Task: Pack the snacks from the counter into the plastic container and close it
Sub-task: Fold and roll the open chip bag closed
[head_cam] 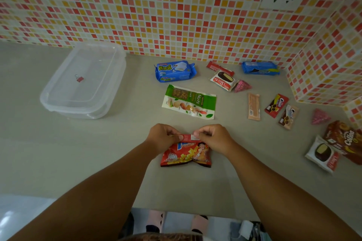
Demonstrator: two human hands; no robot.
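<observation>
Fingers (172,136) of the left hand (163,138) and of the right hand (212,138) pinch the folded top edge of a red potato-snack bag (186,154), one hand at each end of the fold, while the bag's lower part lies on the grey worktop (78,152). Well apart to the left stands the clear plastic container (84,82), its lid on and a small red clip (79,79) visible through it. Beyond the hands lie a green nut bar packet (189,102) and a blue wafer pack (174,71). Farther right are a choco pie (223,80), a blue cookie pack (259,68), two pink triangular sweets (242,85), a peach-coloured stick (254,106) and a brown Collon box (345,140) beside the tiled wall (176,15).
</observation>
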